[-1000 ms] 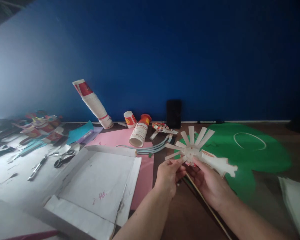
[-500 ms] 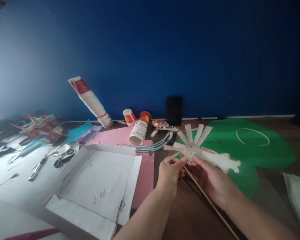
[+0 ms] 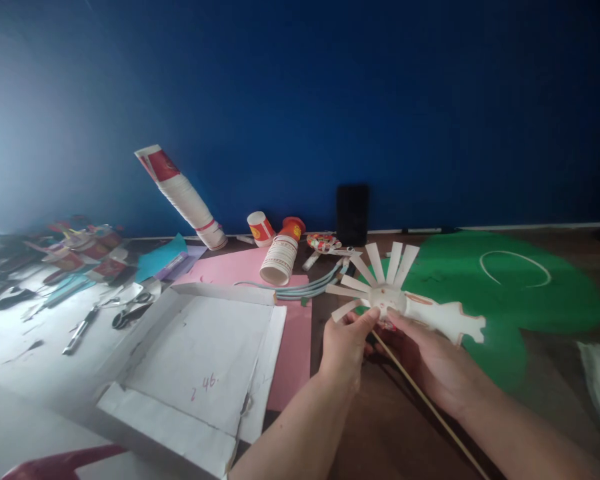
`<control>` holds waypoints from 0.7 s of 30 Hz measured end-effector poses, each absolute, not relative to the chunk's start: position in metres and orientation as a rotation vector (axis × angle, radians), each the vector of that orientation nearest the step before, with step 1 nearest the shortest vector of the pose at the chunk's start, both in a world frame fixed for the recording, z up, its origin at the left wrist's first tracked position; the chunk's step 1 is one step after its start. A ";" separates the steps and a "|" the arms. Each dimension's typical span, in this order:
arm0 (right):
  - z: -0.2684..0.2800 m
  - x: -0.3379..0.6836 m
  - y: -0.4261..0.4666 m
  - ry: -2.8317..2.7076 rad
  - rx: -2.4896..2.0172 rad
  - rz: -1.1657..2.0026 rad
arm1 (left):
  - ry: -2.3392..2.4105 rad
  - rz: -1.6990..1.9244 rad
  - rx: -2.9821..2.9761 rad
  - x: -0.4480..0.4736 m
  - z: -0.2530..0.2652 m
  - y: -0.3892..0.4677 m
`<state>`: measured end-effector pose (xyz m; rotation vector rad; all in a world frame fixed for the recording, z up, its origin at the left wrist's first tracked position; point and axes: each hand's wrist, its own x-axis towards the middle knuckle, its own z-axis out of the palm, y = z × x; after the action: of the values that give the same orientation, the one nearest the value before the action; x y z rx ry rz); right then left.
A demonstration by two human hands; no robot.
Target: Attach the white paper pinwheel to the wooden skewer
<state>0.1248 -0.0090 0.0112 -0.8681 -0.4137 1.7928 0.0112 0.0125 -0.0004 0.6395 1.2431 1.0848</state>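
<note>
Between my hands is a cut paper cup, its base round and its wall cut into white strips fanned out at the top and left. A broader white piece with a wavy, brown-edged end sticks out on its right. My left hand pinches the cup's lower left edge. My right hand grips it from the lower right, thumb on the base. A thin wooden stick runs from beneath the cup toward the lower right; which fingers touch it is hidden.
A shallow white box lid lies left over pink paper. Behind stand stacked paper cups and a dark phone. Scissors and a craft knife are at left. Green paper with a white ring lies right.
Both hands still hold the cup. The lowest left strip now curves out further above my left hand. The whole view has shifted slightly.
</note>
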 end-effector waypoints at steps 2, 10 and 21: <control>0.011 0.125 -0.010 -0.491 -0.875 1.784 | 1.240 1.097 0.632 0.012 0.000 0.012; 0.015 0.125 -0.010 -0.852 -1.028 1.634 | 1.201 1.119 0.617 0.013 0.000 0.013; 0.000 0.121 -0.009 -0.758 -1.008 1.567 | 1.232 1.104 0.646 0.013 -0.004 0.013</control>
<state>0.1213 -0.0086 0.0001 -1.0075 -0.7580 1.5666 0.0130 0.0128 -0.0041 0.6458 1.2324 1.1038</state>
